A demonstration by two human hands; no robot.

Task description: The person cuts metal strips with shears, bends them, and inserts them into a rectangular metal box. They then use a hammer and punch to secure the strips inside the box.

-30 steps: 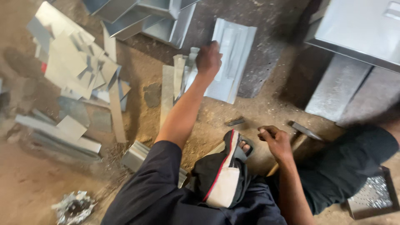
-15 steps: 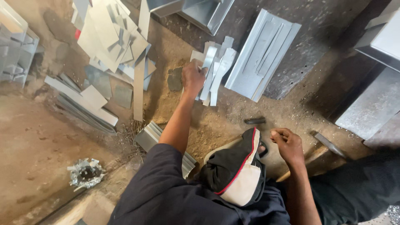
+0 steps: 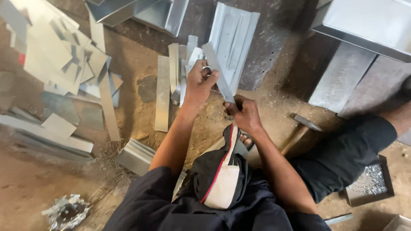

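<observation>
I hold a narrow grey sheet-metal strip [image 3: 217,68] between both hands above the dirt floor. My left hand [image 3: 199,83] grips its upper part, fingers wrapped around it. My right hand [image 3: 244,113] pinches its lower end near my knee. Just beyond my left hand lie several similar loose metal strips [image 3: 173,70] in a small pile, with one longer strip [image 3: 162,94] flat on the ground beside them.
A ribbed sheet-metal panel [image 3: 233,40] lies ahead. Folded metal boxes [image 3: 368,25] sit at the right, cut offcuts [image 3: 64,55] at the left. A hammer [image 3: 299,128] rests by my right leg, a tray of small fasteners [image 3: 370,182] at lower right, crumpled scrap [image 3: 66,211] lower left.
My left hand has lifted a strip off the pile and brought it toward me. My right hand has risen from the ground to take hold of its lower end.
</observation>
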